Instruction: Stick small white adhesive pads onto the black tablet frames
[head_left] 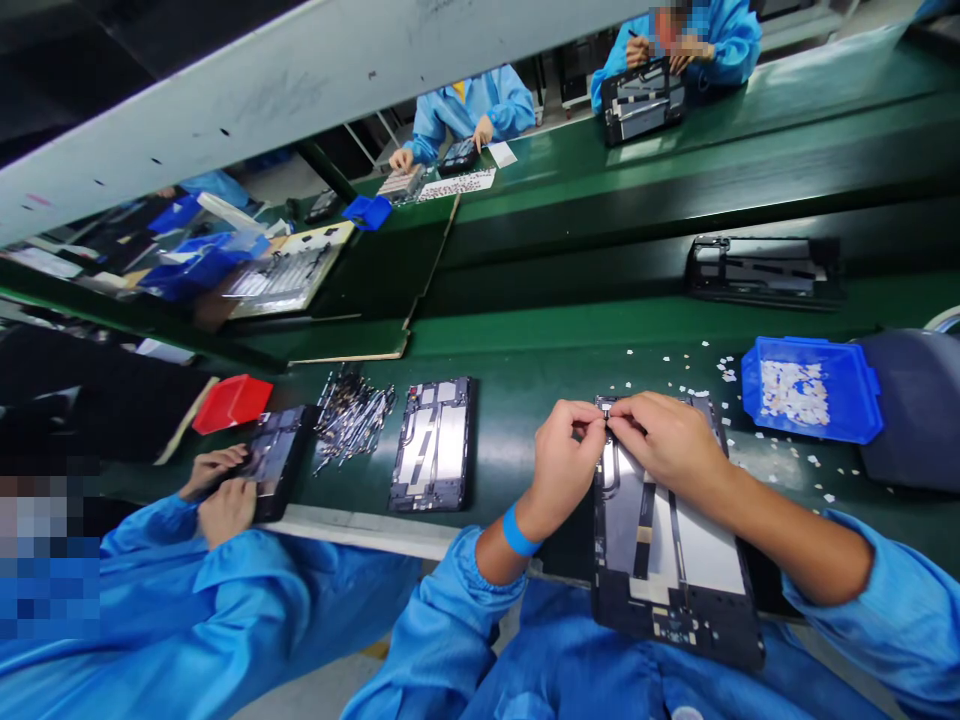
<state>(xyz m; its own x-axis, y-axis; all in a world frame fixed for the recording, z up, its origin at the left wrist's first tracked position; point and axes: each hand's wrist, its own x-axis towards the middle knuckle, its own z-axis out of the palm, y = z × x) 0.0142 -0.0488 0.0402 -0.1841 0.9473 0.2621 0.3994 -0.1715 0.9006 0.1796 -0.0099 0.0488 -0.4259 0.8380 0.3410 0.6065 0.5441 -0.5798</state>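
An opened tablet (709, 545), its inner parts showing, rests across the bench edge in front of me, tilted toward my body. My left hand (562, 460) is closed in a pinch at the tablet's far left corner, a blue band round its wrist. Right beside it, my right hand (667, 440) also pinches at that corner, its palm over the top of the tablet. The fingertips of both hands nearly meet around a tiny piece that is too small to name. Part of the tablet's far edge is hidden by my right hand.
A blue tray (814, 390) of small white pieces stands right, with loose pieces (726, 370) scattered nearby. Left lie another open tablet (431, 445) and a pile of thin strips (352, 415). A co-worker's hands (225, 500) work beside a red tray (234, 402). Another tablet (765, 270) lies beyond.
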